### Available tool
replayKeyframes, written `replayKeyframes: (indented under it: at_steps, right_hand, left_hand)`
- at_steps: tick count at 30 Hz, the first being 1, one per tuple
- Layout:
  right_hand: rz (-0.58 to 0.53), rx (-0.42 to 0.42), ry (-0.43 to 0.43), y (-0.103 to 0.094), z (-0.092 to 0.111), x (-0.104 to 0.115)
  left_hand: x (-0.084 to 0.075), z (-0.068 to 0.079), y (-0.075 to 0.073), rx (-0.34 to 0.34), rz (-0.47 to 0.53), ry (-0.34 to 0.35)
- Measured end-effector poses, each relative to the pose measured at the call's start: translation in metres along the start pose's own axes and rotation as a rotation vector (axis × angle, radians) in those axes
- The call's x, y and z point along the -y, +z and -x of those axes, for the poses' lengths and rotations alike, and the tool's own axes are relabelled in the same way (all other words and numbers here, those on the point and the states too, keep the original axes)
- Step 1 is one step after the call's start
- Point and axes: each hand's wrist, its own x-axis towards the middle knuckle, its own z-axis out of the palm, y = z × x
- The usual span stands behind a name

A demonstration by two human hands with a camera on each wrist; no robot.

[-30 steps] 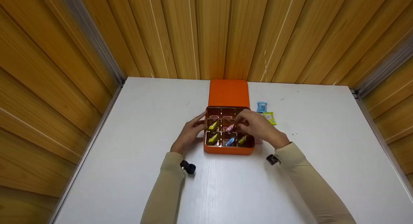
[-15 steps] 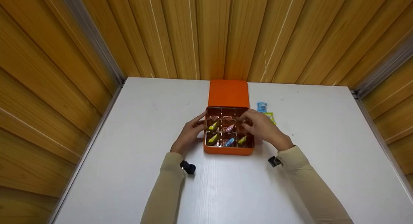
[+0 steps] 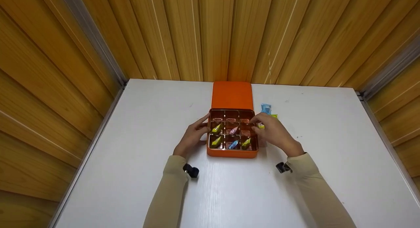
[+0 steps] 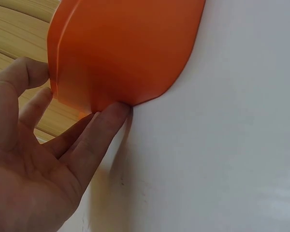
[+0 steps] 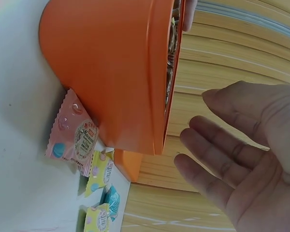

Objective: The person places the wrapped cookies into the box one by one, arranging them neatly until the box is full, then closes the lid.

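Observation:
An orange box [image 3: 233,154] with a divided tray holds several wrapped candies. Yellow-green ones [image 3: 216,142] lie in the front corners and at the middle left; a blue one [image 3: 233,144] is front centre, a pink one [image 3: 234,131] behind it. My left hand [image 3: 193,136] touches the box's left side; in the left wrist view its fairly straight fingers [image 4: 104,130] meet the orange wall, the thumb up by the rim. At the right rim, my right hand [image 3: 274,131] hovers with its fingers apart and nothing between them in the right wrist view.
On the white table to the box's right lie a pink candy [image 5: 75,135], two yellow ones [image 5: 100,173] and a blue one [image 5: 112,202]. The orange lid [image 3: 232,95] is behind the box, by the wood-panelled wall [image 3: 216,37].
My right hand has drawn back from over the tray to its right rim, uncovering the right-hand compartments and the front-right candy. My left hand stays in place.

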Motion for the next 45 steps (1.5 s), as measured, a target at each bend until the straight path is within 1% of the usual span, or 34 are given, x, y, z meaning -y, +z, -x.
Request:
replayKeyframes:
  at_steps: [4, 11, 20, 33, 39, 45]
  right_hand:
    - [0.001, -0.017, 0.023, -0.001, 0.003, -0.002]
    - [-0.018, -0.039, 0.081, -0.003, 0.008, -0.005]
    - [-0.009, -0.059, 0.094, -0.001, 0.014, -0.015]
    - [0.01, 0.009, 0.126, 0.005, 0.019, -0.032]
    - [0.005, 0.022, 0.14, 0.008, 0.02, -0.04]
    - [-0.012, 0.048, 0.163, 0.011, 0.021, -0.041]
  left_hand:
    - [0.0, 0.001, 0.0, 0.009, 0.008, -0.015]
    - [0.001, 0.0, 0.0, -0.018, 0.02, -0.041]
    - [0.001, 0.001, 0.0, -0.015, 0.041, -0.024]
    - [0.001, -0.001, 0.0, -0.017, 0.043, -0.046]
    - [0.001, 0.0, 0.0, -0.015, 0.016, -0.027]
    - [0.001, 0.0, -0.001, -0.009, 0.004, -0.016]
